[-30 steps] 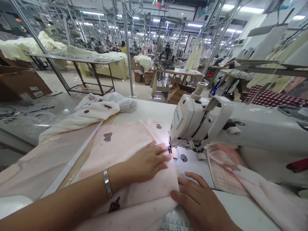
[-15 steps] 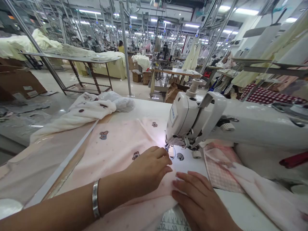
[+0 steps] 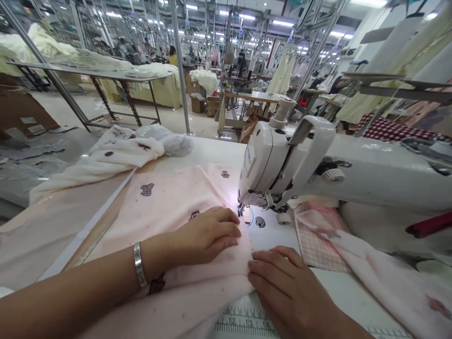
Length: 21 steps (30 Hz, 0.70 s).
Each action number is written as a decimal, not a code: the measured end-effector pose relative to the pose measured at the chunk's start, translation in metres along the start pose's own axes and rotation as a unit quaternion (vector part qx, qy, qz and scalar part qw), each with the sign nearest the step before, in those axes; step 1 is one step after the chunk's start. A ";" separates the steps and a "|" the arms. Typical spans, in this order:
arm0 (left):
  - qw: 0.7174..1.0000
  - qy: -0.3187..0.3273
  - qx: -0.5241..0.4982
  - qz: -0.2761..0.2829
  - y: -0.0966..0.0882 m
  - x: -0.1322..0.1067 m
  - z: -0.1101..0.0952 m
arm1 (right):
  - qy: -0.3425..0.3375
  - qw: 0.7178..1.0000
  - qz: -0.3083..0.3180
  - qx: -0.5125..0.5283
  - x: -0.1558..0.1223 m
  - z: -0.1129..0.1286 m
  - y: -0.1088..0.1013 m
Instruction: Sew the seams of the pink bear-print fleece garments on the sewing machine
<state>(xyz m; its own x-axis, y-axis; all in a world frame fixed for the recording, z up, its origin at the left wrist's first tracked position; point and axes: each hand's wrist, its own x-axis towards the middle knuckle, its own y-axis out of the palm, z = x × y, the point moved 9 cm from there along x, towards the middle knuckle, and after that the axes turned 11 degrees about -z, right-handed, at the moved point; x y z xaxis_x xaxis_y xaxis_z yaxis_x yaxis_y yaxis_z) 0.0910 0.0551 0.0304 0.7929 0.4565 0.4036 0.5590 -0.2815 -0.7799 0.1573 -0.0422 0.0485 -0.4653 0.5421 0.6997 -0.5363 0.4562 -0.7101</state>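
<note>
Pale pink fabric (image 3: pixel 169 188) with small printed animal figures and dots lies across the bed of a white sewing machine (image 3: pixel 263 155). My left hand (image 3: pixel 208 233) rests on it just left of the lit presser foot (image 3: pixel 241 208), fingers stretched and slightly apart, palm down. A silver bangle (image 3: pixel 139 264) circles that wrist. At the cloth's right edge, my right hand (image 3: pixel 286 282) has its fingertips closed over the border; its thumb is hidden. Below the cloth, a ruler scale (image 3: pixel 243 322) shows on the table. The needle itself is too small to make out.
A bunched white cloth with brown spots (image 3: pixel 120 153) lies at the back left. Pink checked fabric (image 3: pixel 319 240) sits beneath the machine arm at right. A thread cone (image 3: pixel 282 113) stands behind the machine head. Farther off are a metal table (image 3: pixel 106 74) and cardboard boxes (image 3: pixel 26 113).
My left hand has shifted a little left and its fingers have spread more. The right hand stays at the fabric edge. The camera view has moved slightly, showing more of the ruler scale.
</note>
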 end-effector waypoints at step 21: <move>0.981 -0.017 0.191 -0.018 -0.013 0.038 0.063 | 0.057 0.994 0.064 -0.071 0.035 -0.050 0.040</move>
<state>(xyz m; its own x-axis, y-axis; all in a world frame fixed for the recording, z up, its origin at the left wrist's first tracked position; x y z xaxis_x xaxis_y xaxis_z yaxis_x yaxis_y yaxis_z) 0.0990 0.1295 0.0254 0.7619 0.4903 0.4233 0.4497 0.0699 -0.8904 0.1550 0.0300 0.0408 -0.4357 0.6753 0.5951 -0.3697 0.4685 -0.8024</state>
